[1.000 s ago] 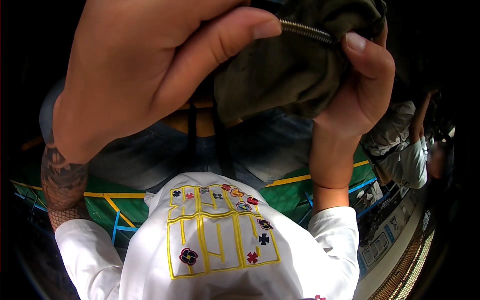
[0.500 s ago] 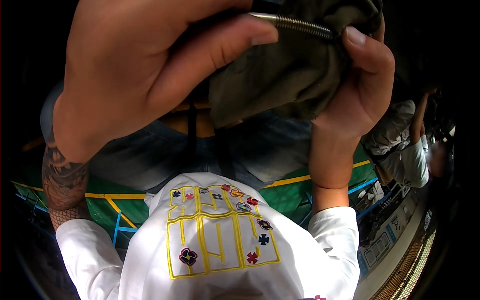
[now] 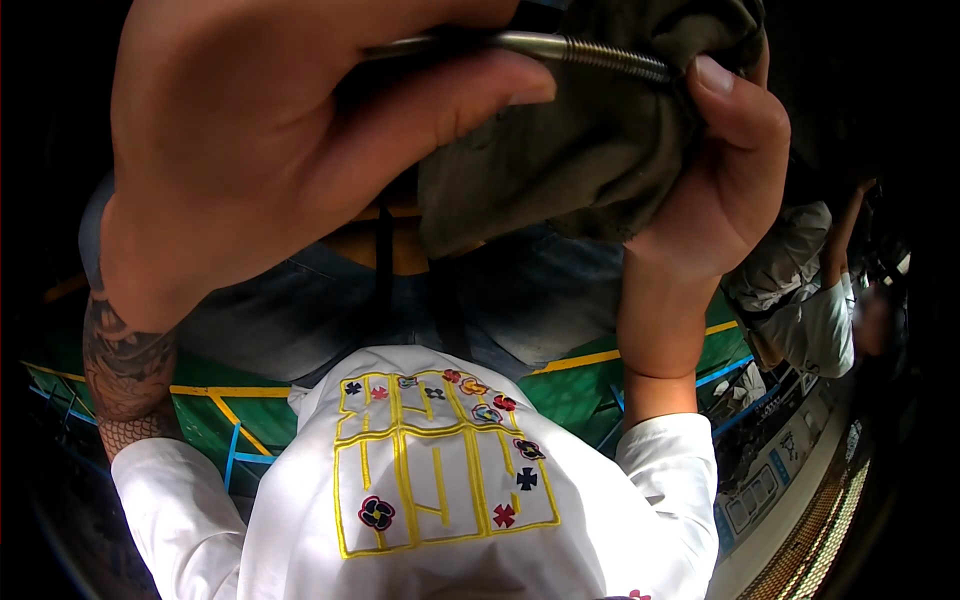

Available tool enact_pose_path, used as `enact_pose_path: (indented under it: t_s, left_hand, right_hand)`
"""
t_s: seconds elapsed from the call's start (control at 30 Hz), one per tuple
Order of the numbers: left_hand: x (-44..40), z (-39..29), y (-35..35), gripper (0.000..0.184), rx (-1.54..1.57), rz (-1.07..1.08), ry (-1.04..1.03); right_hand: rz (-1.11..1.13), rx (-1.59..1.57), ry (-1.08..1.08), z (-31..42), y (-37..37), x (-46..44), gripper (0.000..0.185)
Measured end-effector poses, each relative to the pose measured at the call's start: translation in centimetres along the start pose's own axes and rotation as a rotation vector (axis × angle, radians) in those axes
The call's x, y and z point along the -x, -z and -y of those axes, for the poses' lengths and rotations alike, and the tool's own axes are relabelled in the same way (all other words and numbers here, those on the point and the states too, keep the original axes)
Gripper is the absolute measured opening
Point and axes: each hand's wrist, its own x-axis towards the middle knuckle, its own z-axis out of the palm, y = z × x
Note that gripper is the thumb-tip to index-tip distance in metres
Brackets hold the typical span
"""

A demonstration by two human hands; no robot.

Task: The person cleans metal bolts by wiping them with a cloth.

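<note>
Above the lap of dark blue denim jeans (image 3: pixel 560 300), had a slim silvery metal rod with a ribbed, thread-like stretch (image 3: pixel 535 43) lying crosswise from the left hand (image 3: pixel 250 150) to a crumpled dark olive cloth (image 3: pixel 560 170) in the right hand (image 3: pixel 735 165). Seemed partway through handling rod and cloth together: had the ribbed stretch against the folds and the smooth length bare; could not tell the amount left. Had the right hand closed on the cloth, with the thumb beside the rod. Had the left hand loosely curved, with the rod between thumb and index finger; could not judge the firmness of that hold.
</note>
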Motion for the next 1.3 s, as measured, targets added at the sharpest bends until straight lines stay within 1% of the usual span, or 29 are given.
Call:
enact_pose_path:
  t_s: [0.17,0.27,0.4,0.5,0.57,0.63,0.73,0.93,1.03,1.13,1.2,1.27,1.3]
  left_hand:
    - [0.0,0.0,0.1,0.009,-0.005,-0.002,-0.003]
    - [0.1,0.0,0.2,0.009,-0.006,-0.005,-0.002]
    - [0.1,-0.1,0.1,0.009,-0.01,-0.006,-0.005]
    - [0.3,-0.1,0.2,0.009,-0.014,-0.002,-0.009]
    - [0.4,-0.1,0.3,0.008,-0.011,-0.001,0.002]
    - [0.4,-0.2,0.3,0.008,-0.013,0.002,0.001]
    - [0.5,-0.2,0.3,0.008,-0.018,0.005,-0.003]
    - [0.3,-0.3,0.3,0.008,-0.024,0.001,-0.014]
    - [0.3,-0.4,0.4,0.008,-0.032,-0.009,-0.021]
    - [0.3,-0.3,0.5,0.007,-0.011,-0.009,-0.014]
    - [0.1,-0.4,0.6,0.007,-0.012,0.006,0.011]
    - [0.1,-0.8,0.8,0.008,-0.026,0.037,0.063]
    - [0.0,-1.0,0.8,0.008,-0.031,0.05,0.089]
  right_hand:
    - [-0.065,-0.007,0.001,-0.2,-0.1,0.1,0.038]
    - [-0.061,-0.024,-0.021,-0.1,-0.3,0.1,0.039]
    - [-0.069,0.0,0.001,-0.2,-0.8,0.0,0.04]
    - [-0.167,0.112,0.082,-0.4,-0.4,0.3,0.033]
    - [-0.133,0.397,0.306,-1.2,0.8,0.6,0.029]
    - [-0.124,0.486,0.379,-1.3,1.0,0.7,0.025]
    - [-0.122,0.378,0.306,-1.1,0.6,0.8,0.023]
    - [-0.134,0.344,0.26,-0.8,0.4,0.8,0.023]
    - [-0.073,0.383,0.334,-1.1,1.1,0.7,0.023]
    - [-0.085,0.423,0.349,-1.2,0.9,0.7,0.023]
    - [-0.103,0.48,0.353,-1.1,0.5,0.6,0.024]
    - [-0.056,0.551,0.434,-1.5,0.9,0.5,0.027]
    - [-0.064,0.521,0.423,-1.5,0.8,0.5,0.028]
